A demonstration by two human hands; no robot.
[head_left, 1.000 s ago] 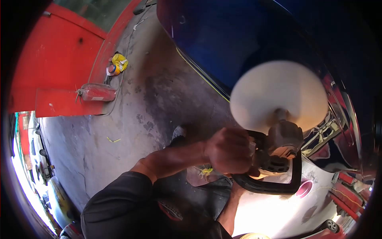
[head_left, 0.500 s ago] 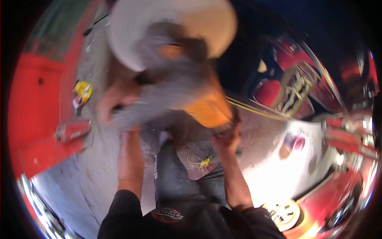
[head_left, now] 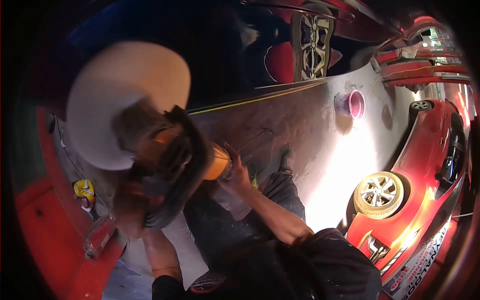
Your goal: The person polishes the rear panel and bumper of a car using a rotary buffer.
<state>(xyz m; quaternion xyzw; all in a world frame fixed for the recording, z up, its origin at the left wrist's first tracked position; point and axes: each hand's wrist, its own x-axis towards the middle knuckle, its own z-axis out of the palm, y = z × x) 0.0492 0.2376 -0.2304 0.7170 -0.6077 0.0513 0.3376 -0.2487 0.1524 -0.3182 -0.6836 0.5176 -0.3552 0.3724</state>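
Note:
I hold a car polisher (head_left: 216, 164) with an orange body and dark grey head in both hands. Its large round white pad (head_left: 90, 120) faces up and away from me, close to the dark glossy car panel (head_left: 220, 55); whether they touch I cannot tell. My left hand (head_left: 132, 207), partly blurred, is closed around the dark loop handle at the head. My right hand (head_left: 239, 177) wraps the rear end of the orange body.
A pink-rimmed bucket (head_left: 351, 105) stands on the lit floor (head_left: 330, 175) to the right. Beyond it is a red car (head_left: 425, 145). A red metal frame (head_left: 45, 225) and a yellow item (head_left: 84, 190) lie at the left. The dark panel reflects a wheel.
My view has swung right, bringing the red car into fuller sight. The polisher has shifted left and lower in view and turned, with both hands still on it.

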